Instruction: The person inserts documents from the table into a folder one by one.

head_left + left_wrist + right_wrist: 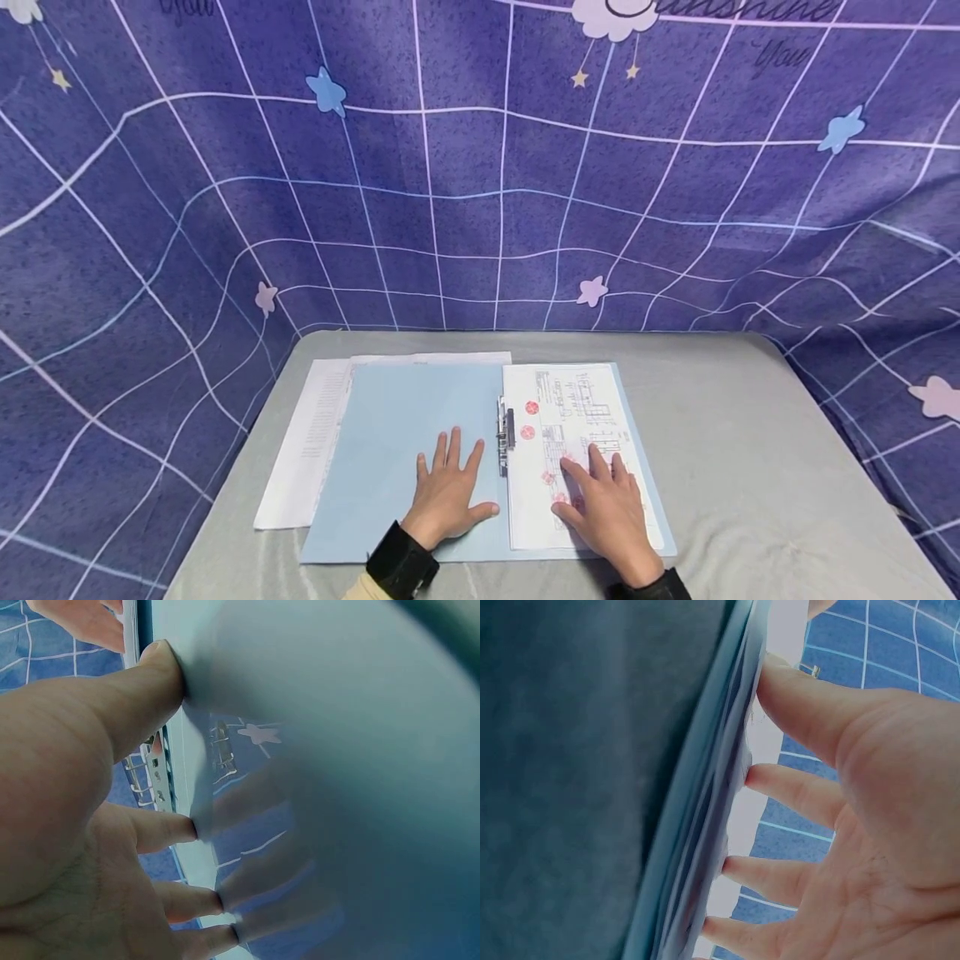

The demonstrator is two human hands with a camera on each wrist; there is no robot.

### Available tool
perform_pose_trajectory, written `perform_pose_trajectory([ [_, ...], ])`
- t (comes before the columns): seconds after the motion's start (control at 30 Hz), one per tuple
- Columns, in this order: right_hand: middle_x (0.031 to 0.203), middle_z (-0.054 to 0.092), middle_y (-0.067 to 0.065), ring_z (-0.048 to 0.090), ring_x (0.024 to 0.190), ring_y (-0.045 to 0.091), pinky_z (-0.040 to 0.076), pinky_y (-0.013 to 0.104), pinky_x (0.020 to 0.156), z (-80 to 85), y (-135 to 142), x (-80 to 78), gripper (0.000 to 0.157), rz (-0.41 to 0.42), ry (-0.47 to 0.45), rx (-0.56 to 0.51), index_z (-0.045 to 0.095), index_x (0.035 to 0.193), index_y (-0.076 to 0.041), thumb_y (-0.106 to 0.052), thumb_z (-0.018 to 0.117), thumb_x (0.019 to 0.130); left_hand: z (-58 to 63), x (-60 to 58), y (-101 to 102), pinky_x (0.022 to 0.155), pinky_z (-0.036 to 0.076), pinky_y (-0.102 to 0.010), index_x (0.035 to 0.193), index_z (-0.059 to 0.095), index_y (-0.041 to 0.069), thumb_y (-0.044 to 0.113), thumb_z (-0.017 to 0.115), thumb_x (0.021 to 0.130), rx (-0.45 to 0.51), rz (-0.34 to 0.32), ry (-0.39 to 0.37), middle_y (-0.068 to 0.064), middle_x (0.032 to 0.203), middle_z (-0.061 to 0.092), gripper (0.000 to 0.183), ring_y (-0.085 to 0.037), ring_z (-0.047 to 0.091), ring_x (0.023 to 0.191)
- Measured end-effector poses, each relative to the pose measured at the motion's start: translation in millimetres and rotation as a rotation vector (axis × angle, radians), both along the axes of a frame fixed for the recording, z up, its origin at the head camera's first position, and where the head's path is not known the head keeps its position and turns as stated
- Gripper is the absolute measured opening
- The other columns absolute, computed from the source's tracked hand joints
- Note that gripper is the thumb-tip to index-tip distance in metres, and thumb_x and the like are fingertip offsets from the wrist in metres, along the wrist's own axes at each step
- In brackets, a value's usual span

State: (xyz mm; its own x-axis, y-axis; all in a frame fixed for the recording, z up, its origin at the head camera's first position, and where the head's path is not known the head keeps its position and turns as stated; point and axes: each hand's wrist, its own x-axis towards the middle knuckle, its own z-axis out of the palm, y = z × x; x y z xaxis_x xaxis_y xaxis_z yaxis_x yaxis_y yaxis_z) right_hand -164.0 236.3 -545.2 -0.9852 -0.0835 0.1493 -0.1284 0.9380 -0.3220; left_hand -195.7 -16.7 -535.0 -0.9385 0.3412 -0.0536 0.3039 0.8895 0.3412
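Observation:
A light blue folder lies spread open on the grey-covered table. My left hand rests on the bare left cover, fingers spread and straight. In the left wrist view its thumb and fingertips touch the smooth cover, which reflects them. My right hand lies on the printed sheets on the folder's right side. Those sheets carry line drawings, tables and several red round stamps. In the right wrist view the fingertips touch the paper stack. A metal lever clip sits along the spine between the hands.
Loose white printed papers stick out from under the folder's left and top edges. The grey cloth extends to the right of the folder. A purple-blue curtain with grid lines and stars hangs behind and around the table.

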Motion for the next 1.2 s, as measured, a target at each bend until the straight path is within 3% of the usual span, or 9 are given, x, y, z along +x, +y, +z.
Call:
perform_pose_trajectory([
  [0.27, 0.146, 0.051, 0.032, 0.04, 0.131, 0.067, 0.034, 0.079, 0.101, -2.2, -2, 4.3, 0.061, -0.002, 0.007, -0.005, 0.073, 0.128, -0.016, -0.04, 0.09, 0.075, 1.4, 3.5, -2, 0.108, 0.016, -0.082, 0.153, 0.047, 0.002, 0.05, 0.084, 0.082, 0.062, 0.015, -0.046, -0.036, 0.162, 0.022, 0.093, -0.056, 0.017, 0.15],
  [0.47, 0.146, 0.05, 0.033, 0.039, 0.132, 0.068, 0.032, 0.08, 0.101, -2.9, -2, 4.4, 0.061, -0.014, 0.004, -0.009, 0.072, 0.129, -0.016, -0.04, 0.09, 0.076, 5.0, -0.7, -5, 0.111, 0.013, -0.08, 0.153, 0.048, 0.003, 0.048, 0.082, 0.084, 0.112, 0.045, -0.101, -0.033, 0.163, 0.023, 0.089, -0.053, 0.016, 0.151],
  [0.8, 0.145, 0.052, 0.032, 0.04, 0.131, 0.068, 0.033, 0.079, 0.101, -1.9, 1, 5.4, 0.061, -0.005, 0.027, -0.02, 0.072, 0.128, -0.016, -0.04, 0.09, 0.075, 26.9, -2.2, -16, 0.115, 0.027, -0.068, 0.153, 0.046, 0.0, 0.043, 0.078, 0.09, 0.194, 0.115, -0.106, -0.031, 0.161, 0.031, 0.083, -0.051, 0.031, 0.147],
  [0.93, 0.145, 0.052, 0.032, 0.04, 0.13, 0.068, 0.034, 0.079, 0.101, -0.9, 2, 5.1, 0.061, 0.0, 0.039, -0.021, 0.072, 0.128, -0.016, -0.041, 0.09, 0.075, 45.6, -2.7, -34, 0.114, 0.029, -0.068, 0.158, 0.039, 0.005, 0.044, 0.073, 0.093, 0.215, 0.14, -0.125, -0.027, 0.163, 0.029, 0.083, -0.049, 0.032, 0.147],
  [1.03, 0.145, 0.052, 0.032, 0.04, 0.13, 0.068, 0.034, 0.079, 0.1, -0.1, 3, 4.5, 0.061, 0.001, 0.045, -0.022, 0.072, 0.128, -0.016, -0.041, 0.09, 0.075, 60.0, -7.4, -57, 0.115, 0.023, -0.068, 0.16, 0.034, 0.006, 0.044, 0.07, 0.096, 0.227, 0.156, -0.128, -0.027, 0.164, 0.026, 0.083, -0.047, 0.028, 0.149],
  [1.13, 0.145, 0.052, 0.032, 0.04, 0.131, 0.068, 0.033, 0.079, 0.101, 0.8, 4, 4.2, 0.061, -0.002, 0.042, -0.022, 0.072, 0.128, -0.016, -0.041, 0.09, 0.075, 65.4, -15.8, -86, 0.116, 0.023, -0.067, 0.159, 0.033, 0.001, 0.038, 0.067, 0.1, 0.232, 0.175, -0.076, -0.031, 0.16, 0.03, 0.078, -0.05, 0.03, 0.147],
  [1.2, 0.146, 0.051, 0.032, 0.039, 0.131, 0.068, 0.032, 0.079, 0.102, 1.4, 6, 4.1, 0.061, -0.007, 0.034, -0.02, 0.072, 0.128, -0.016, -0.041, 0.09, 0.075, 62.8, -22.8, -108, 0.115, 0.026, -0.066, 0.157, 0.034, -0.004, 0.032, 0.066, 0.101, 0.213, 0.205, -0.023, -0.034, 0.156, 0.035, 0.074, -0.053, 0.034, 0.143],
])
